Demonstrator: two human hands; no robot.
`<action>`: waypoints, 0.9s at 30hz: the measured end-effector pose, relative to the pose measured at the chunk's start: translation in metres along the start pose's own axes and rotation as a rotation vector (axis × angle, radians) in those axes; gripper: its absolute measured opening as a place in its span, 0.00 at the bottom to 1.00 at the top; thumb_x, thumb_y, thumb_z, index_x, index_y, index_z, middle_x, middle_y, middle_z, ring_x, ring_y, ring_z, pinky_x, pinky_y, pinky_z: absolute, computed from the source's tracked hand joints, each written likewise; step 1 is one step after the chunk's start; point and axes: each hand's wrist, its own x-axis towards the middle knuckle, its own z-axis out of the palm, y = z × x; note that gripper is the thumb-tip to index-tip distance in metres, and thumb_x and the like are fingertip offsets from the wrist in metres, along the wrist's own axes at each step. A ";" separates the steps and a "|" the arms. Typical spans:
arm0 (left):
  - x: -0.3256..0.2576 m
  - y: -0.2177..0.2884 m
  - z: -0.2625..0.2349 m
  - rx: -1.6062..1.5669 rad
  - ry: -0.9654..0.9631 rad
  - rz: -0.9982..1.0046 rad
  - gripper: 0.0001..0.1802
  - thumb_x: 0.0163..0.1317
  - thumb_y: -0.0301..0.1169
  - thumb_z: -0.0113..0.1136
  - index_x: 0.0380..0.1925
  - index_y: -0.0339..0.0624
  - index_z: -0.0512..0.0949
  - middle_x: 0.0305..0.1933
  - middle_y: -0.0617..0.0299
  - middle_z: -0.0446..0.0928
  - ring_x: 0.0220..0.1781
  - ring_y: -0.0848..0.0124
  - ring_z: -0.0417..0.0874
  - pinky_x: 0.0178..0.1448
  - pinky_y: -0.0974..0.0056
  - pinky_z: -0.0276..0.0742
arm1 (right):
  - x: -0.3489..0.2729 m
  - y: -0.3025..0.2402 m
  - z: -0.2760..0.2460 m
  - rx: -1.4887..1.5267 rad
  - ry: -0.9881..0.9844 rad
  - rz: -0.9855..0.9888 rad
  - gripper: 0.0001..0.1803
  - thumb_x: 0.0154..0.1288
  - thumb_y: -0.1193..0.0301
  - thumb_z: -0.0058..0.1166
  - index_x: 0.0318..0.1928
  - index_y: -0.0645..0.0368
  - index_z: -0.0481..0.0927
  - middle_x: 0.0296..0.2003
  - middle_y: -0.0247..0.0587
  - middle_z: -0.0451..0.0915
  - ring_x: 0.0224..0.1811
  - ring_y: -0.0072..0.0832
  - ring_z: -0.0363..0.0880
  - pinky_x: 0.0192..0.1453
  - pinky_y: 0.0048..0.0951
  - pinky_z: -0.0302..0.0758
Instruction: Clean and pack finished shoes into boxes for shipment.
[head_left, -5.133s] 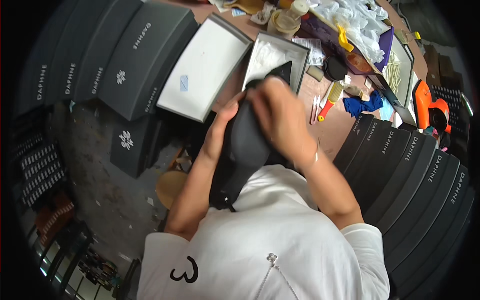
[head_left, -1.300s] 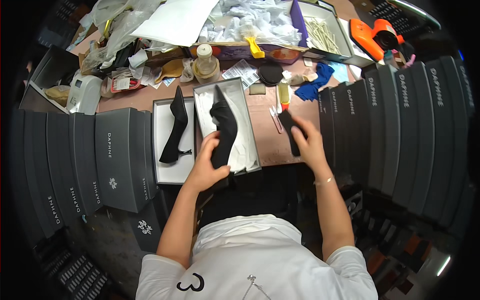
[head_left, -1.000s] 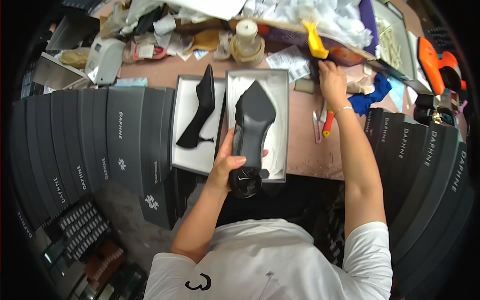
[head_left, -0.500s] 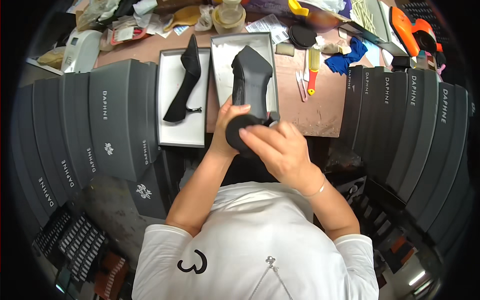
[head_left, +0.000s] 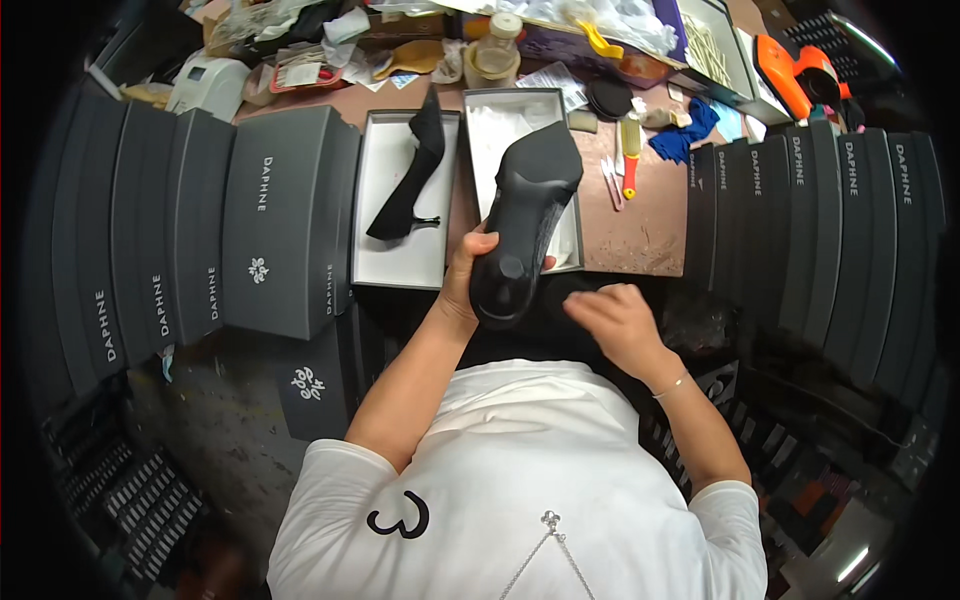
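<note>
The left hand [head_left: 462, 285] grips the black high-heeled shoe [head_left: 522, 225] sole-up over the bench's [head_left: 640, 225] near edge, above the open white box [head_left: 520, 110], and should hold it steady while the right hand [head_left: 612, 318], fingers loosely curled and empty, works just beside the heel.

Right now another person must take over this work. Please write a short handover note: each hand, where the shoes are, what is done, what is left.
Left hand: grips the black shoe by its heel end, sole up, above the box half lined with white paper.
Right hand: open, holds nothing, just beside the shoe's heel.
Second black shoe: lies on its side in the other box half.
Done: one shoe sits in a box half.
Left: the held shoe is not yet set down.
</note>
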 end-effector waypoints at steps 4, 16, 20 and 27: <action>-0.006 0.000 -0.007 0.147 0.036 0.016 0.33 0.61 0.49 0.57 0.57 0.34 0.69 0.48 0.54 0.79 0.47 0.68 0.84 0.53 0.64 0.81 | 0.086 -0.037 -0.031 0.297 0.260 0.063 0.24 0.48 0.85 0.58 0.48 0.56 0.80 0.44 0.38 0.81 0.39 0.36 0.76 0.46 0.35 0.71; -0.013 -0.005 -0.008 0.171 -0.138 0.068 0.34 0.56 0.41 0.62 0.59 0.32 0.69 0.55 0.48 0.76 0.54 0.60 0.81 0.57 0.55 0.81 | 0.046 -0.043 -0.031 0.462 0.169 0.185 0.23 0.50 0.82 0.60 0.50 0.60 0.80 0.33 0.40 0.80 0.33 0.36 0.74 0.41 0.33 0.71; -0.001 -0.007 0.016 0.105 0.093 0.122 0.51 0.53 0.69 0.55 0.62 0.35 0.65 0.55 0.49 0.75 0.53 0.59 0.81 0.57 0.54 0.82 | 0.040 -0.067 -0.008 0.502 0.123 0.065 0.23 0.48 0.83 0.59 0.50 0.60 0.80 0.37 0.39 0.80 0.36 0.34 0.74 0.43 0.32 0.70; -0.011 0.000 -0.002 0.223 -0.030 -0.084 0.48 0.55 0.61 0.59 0.65 0.36 0.61 0.57 0.50 0.73 0.52 0.62 0.80 0.57 0.56 0.80 | 0.035 -0.043 -0.050 0.322 0.493 0.282 0.23 0.50 0.80 0.61 0.50 0.64 0.79 0.38 0.48 0.79 0.36 0.36 0.79 0.40 0.30 0.78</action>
